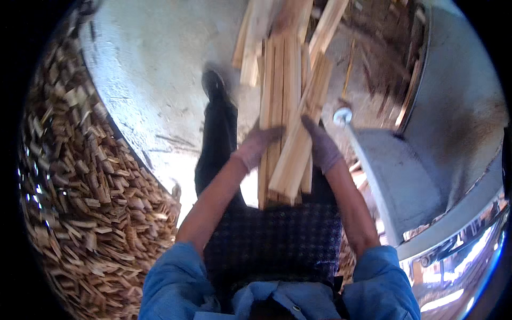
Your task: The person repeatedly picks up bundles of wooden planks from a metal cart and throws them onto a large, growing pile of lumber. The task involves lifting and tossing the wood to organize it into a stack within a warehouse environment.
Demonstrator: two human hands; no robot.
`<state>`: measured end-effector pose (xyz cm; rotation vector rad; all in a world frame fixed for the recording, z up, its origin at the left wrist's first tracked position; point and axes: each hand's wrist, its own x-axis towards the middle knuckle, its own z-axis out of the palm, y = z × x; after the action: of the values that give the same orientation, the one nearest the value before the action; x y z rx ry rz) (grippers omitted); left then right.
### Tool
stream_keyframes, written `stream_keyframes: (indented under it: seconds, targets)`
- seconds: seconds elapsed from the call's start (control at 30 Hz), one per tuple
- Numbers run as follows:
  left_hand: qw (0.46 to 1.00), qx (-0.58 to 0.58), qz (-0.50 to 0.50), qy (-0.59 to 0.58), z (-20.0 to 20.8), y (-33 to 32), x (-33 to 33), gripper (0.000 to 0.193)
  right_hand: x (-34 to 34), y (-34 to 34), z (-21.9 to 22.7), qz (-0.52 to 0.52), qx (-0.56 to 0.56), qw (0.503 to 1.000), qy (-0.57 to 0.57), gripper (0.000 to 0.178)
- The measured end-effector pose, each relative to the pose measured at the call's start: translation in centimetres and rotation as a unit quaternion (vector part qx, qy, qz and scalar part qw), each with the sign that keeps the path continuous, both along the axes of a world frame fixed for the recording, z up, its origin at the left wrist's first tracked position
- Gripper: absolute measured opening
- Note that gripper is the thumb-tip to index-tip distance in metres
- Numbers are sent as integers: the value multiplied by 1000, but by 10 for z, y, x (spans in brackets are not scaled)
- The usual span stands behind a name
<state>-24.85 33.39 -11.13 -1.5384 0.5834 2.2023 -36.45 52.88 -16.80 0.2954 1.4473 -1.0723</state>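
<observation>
Just past the checked cloth (272, 232), the left hand (260, 144) clasps one side of the slat bundle (274, 90), the right hand (323, 145) the other, pinning a slanting piece (296, 152) on top; even pressure and squaring that piece should steady the bundle. More planks (327, 26) lie beyond.

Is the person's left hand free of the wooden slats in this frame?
No, the left hand is on the left side of the bundle of wooden slats, opposite the right hand.
</observation>
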Motion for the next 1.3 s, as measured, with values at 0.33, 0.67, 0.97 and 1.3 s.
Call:
stream_keyframes:
  seconds: [0.33, 0.67, 0.97, 1.3]
  targets:
    - [968, -236, 84, 7, 228, 82, 61, 94, -15, -29, 263, 77, -67, 991, -87, 58]
    - [867, -460, 175, 76, 360, 146, 155, 100, 55, -6, 393, 263, -276, 924, 15, 77]
    - [714, -674, 189, -18, 493, 158, 334, 76, 232, -48, 532, 305, -444, 827, 164, 55]
    - [467, -829, 306, 42, 697, 176, 475, 103, 391, -149, 703, 321, -813, 411, 258, 42]
